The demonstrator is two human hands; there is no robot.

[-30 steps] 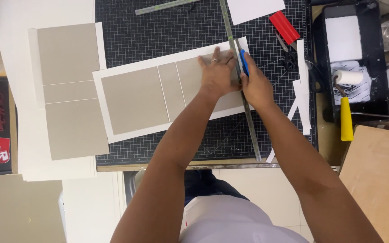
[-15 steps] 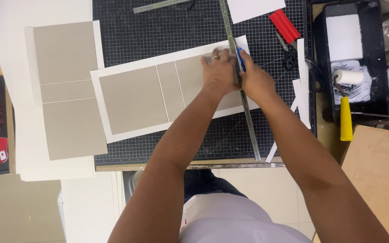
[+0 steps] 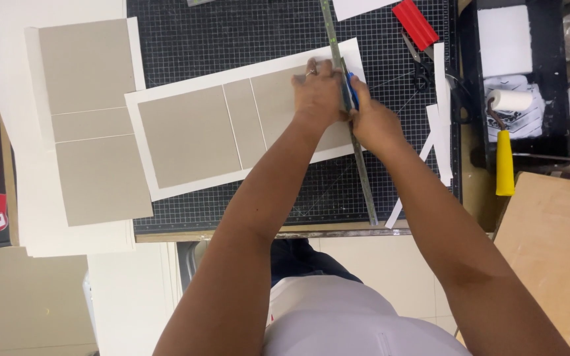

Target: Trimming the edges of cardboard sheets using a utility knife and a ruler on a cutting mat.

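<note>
My left hand (image 3: pixel 318 92) presses flat on the steel ruler (image 3: pixel 349 118); my right hand (image 3: pixel 374 122), clenched around the blue knife (image 3: pixel 351 89), has edged toward twelve o'clock along the white sheet (image 3: pixel 186 184), so the trimming cut continues.

At nine o'clock, a second sheet with grey boards (image 3: pixel 90 125) lying flat. Toward one o'clock, a red flat tool (image 3: pixel 416 23) beside scissors (image 3: pixel 418 62). At three o'clock, a yellow-handled roller (image 3: pixel 504 142) across a black tray (image 3: pixel 552 72), with a wooden board (image 3: pixel 555 257) at four.
</note>
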